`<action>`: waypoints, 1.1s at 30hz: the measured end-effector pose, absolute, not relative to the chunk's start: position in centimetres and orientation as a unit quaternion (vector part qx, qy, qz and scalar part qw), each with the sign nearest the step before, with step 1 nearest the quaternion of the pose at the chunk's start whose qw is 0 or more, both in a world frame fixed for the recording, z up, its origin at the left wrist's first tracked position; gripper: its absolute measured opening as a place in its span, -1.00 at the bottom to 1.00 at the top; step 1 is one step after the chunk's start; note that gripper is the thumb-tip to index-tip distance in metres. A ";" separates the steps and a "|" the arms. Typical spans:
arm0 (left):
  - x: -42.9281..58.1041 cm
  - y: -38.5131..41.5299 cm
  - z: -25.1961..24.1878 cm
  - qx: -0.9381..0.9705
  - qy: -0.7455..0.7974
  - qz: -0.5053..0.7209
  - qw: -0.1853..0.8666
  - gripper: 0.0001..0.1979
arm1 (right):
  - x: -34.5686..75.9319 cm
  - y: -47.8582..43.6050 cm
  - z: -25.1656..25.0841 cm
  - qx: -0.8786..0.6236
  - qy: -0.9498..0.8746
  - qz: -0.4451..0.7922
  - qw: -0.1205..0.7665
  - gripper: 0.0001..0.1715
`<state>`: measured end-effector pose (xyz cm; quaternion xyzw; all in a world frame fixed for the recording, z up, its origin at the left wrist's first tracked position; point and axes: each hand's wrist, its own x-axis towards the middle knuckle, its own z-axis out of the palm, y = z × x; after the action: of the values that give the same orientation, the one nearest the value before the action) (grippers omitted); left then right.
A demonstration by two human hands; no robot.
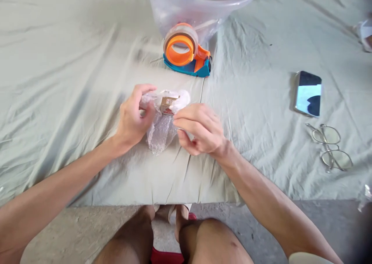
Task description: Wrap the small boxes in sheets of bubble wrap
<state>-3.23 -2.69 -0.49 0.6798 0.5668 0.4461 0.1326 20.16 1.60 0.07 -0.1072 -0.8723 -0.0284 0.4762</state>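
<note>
A small brown box [166, 105] lies partly wrapped in clear bubble wrap [159, 135] near the middle of the cloth-covered table. My left hand [136, 115] is curled round the left side of the wrap, thumb and fingers closing on it. On the other side, my right hand [200, 129] has its fingers drawn together at the wrap's right edge, beside the box. A flap of the wrap hangs down between my hands toward the table's front edge. The box's top and front show between folds of plastic.
An orange and blue tape dispenser [186, 55] stands just beyond my hands, in front of a large clear plastic bag [200, 8]. To the right lie a phone [308, 94] and a pair of glasses [331, 147]. The table's front edge [203, 202] runs above my knees.
</note>
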 end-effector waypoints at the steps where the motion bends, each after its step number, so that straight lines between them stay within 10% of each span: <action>1: -3.5 -2.4 -0.5 0.668 0.569 0.458 0.142 -0.64 | 20.2 1.5 0.1 -0.102 -0.891 -0.011 0.443 -0.79; 9: -7.6 0.2 0.3 0.717 0.567 0.402 -0.051 -0.67 | 19.9 1.9 0.2 -0.308 -0.887 0.003 0.345 -0.60; 18: -5.8 -0.9 3.2 0.869 0.452 0.200 0.019 -0.69 | 19.9 2.8 -1.2 -0.408 -0.858 0.042 0.309 -0.27; 26: -7.4 0.3 -0.4 0.787 0.539 0.299 -0.032 -0.36 | 19.8 3.4 -1.7 -0.382 -0.853 0.133 0.330 -0.49; 33: -6.5 0.2 2.9 0.853 0.449 0.230 0.133 -0.62 | 20.1 3.7 -1.4 -0.373 -0.851 0.181 0.324 -0.57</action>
<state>-6.50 0.20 2.88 0.8532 0.4489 0.2299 0.1331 20.10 3.67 -1.44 -0.3729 -0.8507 0.1806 0.3236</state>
